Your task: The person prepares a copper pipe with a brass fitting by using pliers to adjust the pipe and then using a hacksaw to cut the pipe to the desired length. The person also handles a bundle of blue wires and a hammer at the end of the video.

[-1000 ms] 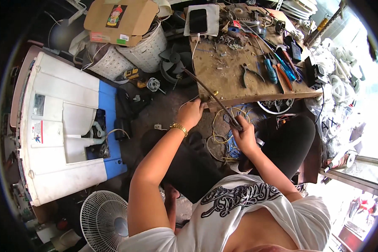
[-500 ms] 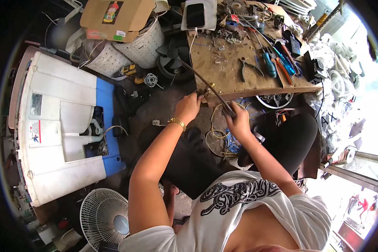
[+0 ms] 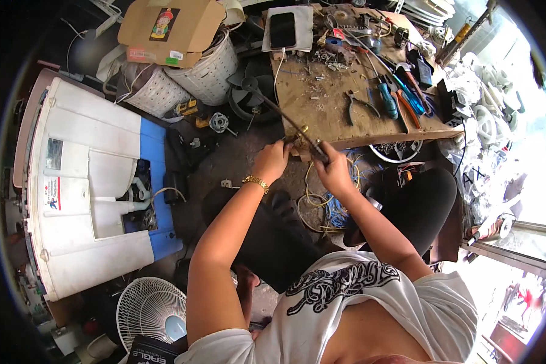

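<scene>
My right hand [image 3: 335, 173] is wrapped round the near end of a long, thin, dark file [image 3: 280, 111], which slants away to the far left. The file passes over the front left corner of the wooden workbench [image 3: 370, 134]. At that corner my left hand [image 3: 272, 161] is closed, its fingertips pinched on a small brass-coloured part [image 3: 304, 129] against the file's side. My fingers hide most of the part, so its exact kind does not show. A gold-coloured bracelet [image 3: 256, 181] circles my left wrist.
Pliers [image 3: 353, 108], screwdrivers [image 3: 387, 100] and loose metal bits lie on the bench, with a phone [image 3: 283, 30] at its far left. A large white and blue casing [image 3: 97, 182] stands left. Below it is a fan [image 3: 151, 312]; cables [image 3: 330, 209] lie under the bench.
My right hand has moved left and slightly away with the file, sliding it past the bench corner. My left hand stays at the corner, shifted a little down in view.
</scene>
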A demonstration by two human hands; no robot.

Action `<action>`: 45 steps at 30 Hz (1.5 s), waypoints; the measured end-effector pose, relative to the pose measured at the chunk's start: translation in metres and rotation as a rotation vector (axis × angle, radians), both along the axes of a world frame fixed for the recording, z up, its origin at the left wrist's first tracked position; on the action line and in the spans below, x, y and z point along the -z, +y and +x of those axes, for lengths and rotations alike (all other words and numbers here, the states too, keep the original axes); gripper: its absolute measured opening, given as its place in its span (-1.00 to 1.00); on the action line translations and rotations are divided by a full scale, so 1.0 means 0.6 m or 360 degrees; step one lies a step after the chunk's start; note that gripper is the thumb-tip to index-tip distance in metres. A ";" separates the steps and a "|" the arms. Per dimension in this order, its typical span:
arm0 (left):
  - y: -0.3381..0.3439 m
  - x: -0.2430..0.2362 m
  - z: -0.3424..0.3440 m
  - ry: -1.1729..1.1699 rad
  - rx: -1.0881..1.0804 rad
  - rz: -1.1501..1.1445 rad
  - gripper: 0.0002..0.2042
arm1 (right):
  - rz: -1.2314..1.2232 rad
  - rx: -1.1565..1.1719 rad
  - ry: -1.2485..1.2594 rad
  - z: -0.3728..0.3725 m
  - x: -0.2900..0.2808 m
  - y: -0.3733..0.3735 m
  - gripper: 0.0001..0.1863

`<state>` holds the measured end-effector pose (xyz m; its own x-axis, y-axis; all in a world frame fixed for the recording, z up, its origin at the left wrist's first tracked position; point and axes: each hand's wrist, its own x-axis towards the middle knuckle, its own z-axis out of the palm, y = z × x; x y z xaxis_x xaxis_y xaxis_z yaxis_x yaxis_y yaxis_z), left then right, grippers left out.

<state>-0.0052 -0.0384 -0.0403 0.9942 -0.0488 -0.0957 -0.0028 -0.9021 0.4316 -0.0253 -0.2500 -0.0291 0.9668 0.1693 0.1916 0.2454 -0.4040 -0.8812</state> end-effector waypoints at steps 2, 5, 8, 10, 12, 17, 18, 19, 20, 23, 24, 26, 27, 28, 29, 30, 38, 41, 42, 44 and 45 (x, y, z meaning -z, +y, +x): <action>0.010 0.007 -0.017 0.0007 0.0007 0.0029 -0.65 | -0.0040 -0.0073 -0.0009 -0.040 -0.017 -0.006 -0.71; 0.007 -0.010 -0.016 0.0062 0.0035 0.0089 -0.60 | -0.0037 -0.0056 0.0069 -0.091 -0.006 -0.062 -0.76; 0.000 -0.005 -0.018 -0.0002 0.0000 0.0013 -0.59 | -0.0124 -0.0022 0.0101 -0.062 -0.013 -0.040 -0.74; -0.004 0.004 -0.011 0.0019 -0.0021 0.0015 -0.59 | -0.0095 -0.0002 0.0038 -0.023 0.011 -0.008 -0.72; -0.007 0.003 -0.001 0.0001 -0.0012 -0.0006 -0.59 | -0.0052 -0.0008 -0.0145 -0.010 0.019 0.007 -0.71; 0.007 -0.005 -0.023 0.0019 0.0007 0.0066 -0.58 | -0.0073 -0.0079 0.0151 -0.105 0.002 -0.072 -0.71; 0.003 -0.005 -0.018 0.0001 -0.0042 0.0037 -0.58 | -0.0102 -0.0078 0.0137 -0.095 -0.002 -0.068 -0.71; 0.002 0.000 -0.016 -0.0004 -0.0081 0.0018 -0.58 | -0.0120 -0.0067 0.0137 -0.081 -0.003 -0.054 -0.71; 0.001 0.003 -0.018 -0.0009 -0.0119 -0.0001 -0.58 | -0.0138 -0.0056 0.0137 -0.066 -0.005 -0.038 -0.70; -0.017 -0.007 -0.005 0.0036 -0.0039 -0.0018 -0.56 | -0.0058 -0.0016 -0.0017 -0.019 -0.003 -0.013 -0.66; -0.016 -0.007 -0.009 0.0035 -0.0037 0.0046 -0.56 | -0.0079 -0.0025 0.0006 -0.014 -0.007 -0.008 -0.67; -0.019 -0.007 -0.019 0.0033 -0.0030 0.0174 -0.54 | 0.0050 -0.0055 0.0077 -0.029 -0.017 -0.034 -0.70; -0.028 -0.007 -0.027 0.0017 -0.0044 0.0135 -0.52 | 0.0110 -0.0070 0.0127 -0.039 -0.016 -0.050 -0.72; -0.033 -0.008 -0.027 -0.0017 -0.0060 0.0099 -0.52 | 0.0096 -0.0048 0.0063 -0.042 -0.012 -0.059 -0.75; -0.035 -0.010 -0.027 -0.0049 -0.0079 0.0064 -0.52 | 0.0081 -0.0030 -0.0001 -0.044 -0.008 -0.066 -0.78; -0.037 -0.012 -0.030 -0.0076 -0.0099 0.0037 -0.51 | 0.0075 -0.0013 -0.0058 -0.050 -0.001 -0.069 -0.80; -0.016 -0.002 -0.017 0.0158 -0.0089 -0.0150 -0.48 | 0.0387 0.0103 0.0213 -0.049 0.014 -0.051 -0.90; -0.020 0.010 -0.013 0.0137 -0.0071 -0.0230 -0.52 | 0.0579 0.0154 0.0256 -0.045 0.025 -0.057 -0.88; -0.021 0.012 -0.013 0.0125 -0.0079 -0.0264 -0.55 | 0.0620 0.0168 0.0305 -0.045 0.024 -0.058 -0.86; -0.021 0.014 -0.015 0.0058 -0.0085 -0.0321 -0.60 | 0.0494 0.0156 0.0333 -0.046 0.021 -0.063 -0.87; -0.023 0.013 -0.016 0.0000 -0.0080 -0.0345 -0.62 | 0.0431 0.0147 0.0344 -0.045 0.019 -0.065 -0.87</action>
<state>-0.0146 -0.0521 -0.0480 0.9959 -0.0184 -0.0884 0.0401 -0.7871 0.6156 -0.0526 -0.2888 -0.0406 0.9987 0.0500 0.0071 0.0150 -0.1603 -0.9870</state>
